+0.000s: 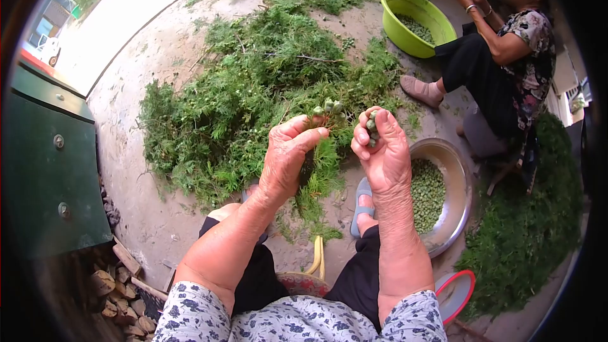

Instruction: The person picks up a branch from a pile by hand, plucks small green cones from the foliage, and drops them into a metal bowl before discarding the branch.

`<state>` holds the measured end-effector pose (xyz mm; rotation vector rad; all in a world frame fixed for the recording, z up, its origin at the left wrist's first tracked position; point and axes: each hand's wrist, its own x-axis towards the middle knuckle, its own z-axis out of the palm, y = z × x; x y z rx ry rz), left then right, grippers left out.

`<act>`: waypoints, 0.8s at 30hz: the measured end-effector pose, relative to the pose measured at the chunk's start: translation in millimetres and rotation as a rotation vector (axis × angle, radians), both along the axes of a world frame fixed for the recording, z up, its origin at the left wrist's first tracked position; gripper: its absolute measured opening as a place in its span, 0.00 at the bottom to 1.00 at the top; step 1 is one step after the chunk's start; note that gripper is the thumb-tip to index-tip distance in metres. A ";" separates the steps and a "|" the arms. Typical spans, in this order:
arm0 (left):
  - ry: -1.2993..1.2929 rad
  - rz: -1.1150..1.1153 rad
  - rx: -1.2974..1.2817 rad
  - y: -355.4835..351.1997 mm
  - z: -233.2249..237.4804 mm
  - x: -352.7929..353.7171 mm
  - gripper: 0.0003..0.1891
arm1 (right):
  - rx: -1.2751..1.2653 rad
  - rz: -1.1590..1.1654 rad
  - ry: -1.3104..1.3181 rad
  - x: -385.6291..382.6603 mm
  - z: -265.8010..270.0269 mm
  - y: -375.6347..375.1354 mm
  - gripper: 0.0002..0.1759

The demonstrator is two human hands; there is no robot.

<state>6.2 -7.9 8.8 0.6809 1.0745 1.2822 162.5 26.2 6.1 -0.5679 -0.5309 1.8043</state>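
Observation:
Between the thumb and fingers of my left hand (288,158) is pinched a leafy green sprig (320,180), its fronds hanging below. Small round green cones (329,107) stick up at the sprig's stem end. My right hand (386,152) is curled around several loose green cones (372,128), just right of the sprig and apart from it. Below and right of that hand stands a metal basin (465,199) holding many green cones (427,196); my right forearm partly covers its left side.
A large heap of cut green branches (253,82) lies ahead on the concrete floor. Beyond it, a seated person (506,57) holds a sprig beside a lime-green tub (389,12) with cones inside. More greenery (525,234) lies right; a green metal cabinet (57,177) and chopped wood (120,304) are left.

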 end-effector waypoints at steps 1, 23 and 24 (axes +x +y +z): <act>0.023 0.048 0.030 1.6 -5.8 3.7 0.09 | -0.052 -0.013 -0.034 -1.6 7.9 -1.4 0.12; 0.029 -0.146 -0.013 2.8 8.8 -1.2 0.06 | -0.234 0.157 -0.034 -9.0 -15.7 -8.8 0.11; 0.041 -0.167 -0.019 3.1 11.3 -2.6 0.06 | -0.232 0.159 -0.035 -6.7 -17.9 -6.2 0.11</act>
